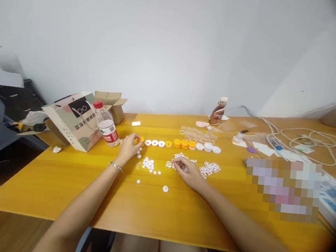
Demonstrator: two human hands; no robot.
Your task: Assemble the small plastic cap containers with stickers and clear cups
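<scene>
My left hand (129, 147), a bracelet on its wrist, is pinched on a yellow ring (140, 140) at the left end of a row of white and yellow rings (181, 144) on the yellow table (63, 179). My right hand (186, 170) is closed in a pinch over white lattice pieces (209, 169), holding a small white piece I cannot name. Small white discs (148, 164) lie between my hands. A lone white ring (165, 188) lies nearer me.
A water bottle (106, 128) and a printed box (74, 119) stand at the left. Clear rings (198, 134) and a brown bottle (218, 111) sit behind the row. Cables (296, 139) and papers (334, 197) cover the right side.
</scene>
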